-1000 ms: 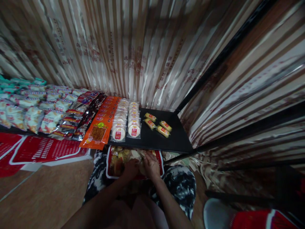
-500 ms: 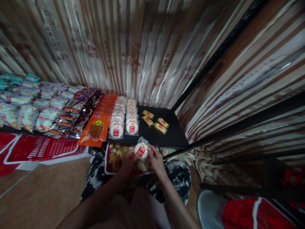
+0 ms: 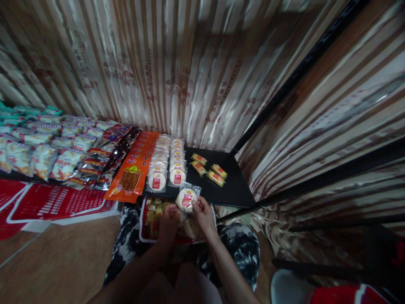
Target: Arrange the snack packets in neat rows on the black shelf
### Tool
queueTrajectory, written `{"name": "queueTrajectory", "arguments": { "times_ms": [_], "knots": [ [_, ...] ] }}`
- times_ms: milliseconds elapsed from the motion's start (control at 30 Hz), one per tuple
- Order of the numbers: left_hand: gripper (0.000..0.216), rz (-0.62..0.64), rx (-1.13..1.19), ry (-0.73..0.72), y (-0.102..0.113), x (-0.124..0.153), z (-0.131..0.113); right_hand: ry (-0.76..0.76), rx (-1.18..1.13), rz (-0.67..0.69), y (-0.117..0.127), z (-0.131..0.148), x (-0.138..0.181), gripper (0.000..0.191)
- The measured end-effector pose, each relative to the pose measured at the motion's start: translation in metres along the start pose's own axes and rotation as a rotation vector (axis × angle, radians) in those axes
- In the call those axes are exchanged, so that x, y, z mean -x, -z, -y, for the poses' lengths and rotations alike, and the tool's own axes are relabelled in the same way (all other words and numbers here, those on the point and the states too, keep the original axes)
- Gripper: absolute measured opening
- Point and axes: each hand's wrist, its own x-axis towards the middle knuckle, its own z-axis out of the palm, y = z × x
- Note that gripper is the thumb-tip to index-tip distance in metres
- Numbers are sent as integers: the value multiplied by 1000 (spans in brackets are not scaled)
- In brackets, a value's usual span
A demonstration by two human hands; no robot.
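My right hand (image 3: 203,214) pinches the lower right edge of a clear-wrapped round white rice cracker (image 3: 186,199) with a red label. The cracker is above the basket, by the front edge of the black shelf (image 3: 234,185). Just left of and below the cracker, my left hand (image 3: 171,214) has loosely curled fingers, with nothing visible in them. A white-rimmed red basket (image 3: 142,223) sits on my lap, holding small yellow wrapped snacks (image 3: 154,219) and more round white packs. Two overlapping rows of similar rice crackers (image 3: 157,169) lie on the shelf.
Several small yellow packs (image 3: 216,174) lie on the shelf's right part. Left of the crackers are an orange snack bag (image 3: 133,173), dark packs (image 3: 95,162) and white packs (image 3: 44,158). Black poles (image 3: 294,181) cross at right. A striped curtain (image 3: 190,76) hangs behind.
The cracker has moved slightly toward the shelf's cracker rows in my right hand. My left hand has come off its edge. The whole view has shifted a little.
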Motion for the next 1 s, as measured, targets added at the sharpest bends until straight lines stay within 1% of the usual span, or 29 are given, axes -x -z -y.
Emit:
{"name": "queueTrajectory", "arguments": {
  "times_ms": [33, 67, 167, 200, 267, 367, 467, 567, 700, 867, 1000],
  "knots": [
    [29, -32, -39, -54, 3, 1, -3, 12, 21, -1, 0, 2, -6, 37],
    [30, -58, -103, -143, 6, 3, -6, 24, 45, 1, -1, 5, -11, 35],
    [32, -70, -357, -490, 13, 4, -17, 69, 128, 25, -8, 11, -26, 33],
    [33, -56, -429, -572, 14, 3, -20, 89, 158, 34, -12, 12, -31, 33],
    [38, -37, -544, -661, 15, -3, -22, 135, 230, 38, -20, 13, -39, 32],
    [43, -21, -660, -696, 11, -17, -19, 207, 396, -16, -27, 13, -49, 31],
    [45, -35, -719, -699, 6, -28, -11, 239, 649, -66, -27, 13, -54, 32],
    [46, -57, -742, -709, 0, -33, -4, 212, 810, -37, -25, 13, -55, 38],
    [45, -52, -755, -696, -5, -37, -2, 214, 819, 2, -26, 13, -58, 41],
    [47, -20, -815, -658, -4, -43, -11, 198, 807, -32, -37, 16, -62, 41],
    [49, -42, -813, -659, -4, -47, -11, 220, 789, -60, -45, 19, -64, 36]
  ]
}}
